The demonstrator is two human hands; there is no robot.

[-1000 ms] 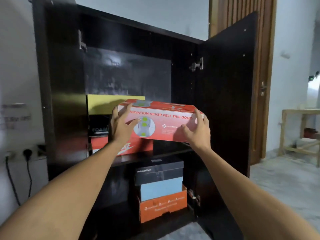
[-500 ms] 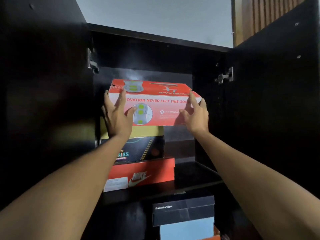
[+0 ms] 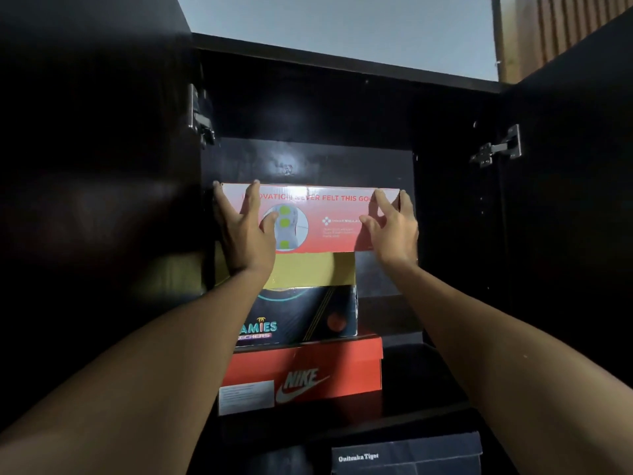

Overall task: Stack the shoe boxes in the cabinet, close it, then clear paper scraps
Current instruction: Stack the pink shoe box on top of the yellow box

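Hands (image 3: 322, 231) on red box (image 3: 329, 231), atop yellow-lidded box (image 3: 308, 270), Nike box (image 3: 308, 371) below

I inspected the upper shelf (image 3: 428, 382) of the dark cabinet (image 3: 342, 63). Directly on it lay one orange Nike box (image 3: 329, 368), set toward the left side, bearing the stack above. The shelf's right portion showed bare dark board. Below it, a dark Onitsuka Tiger box (image 3: 407, 454) was partly visible; its support was out of view.
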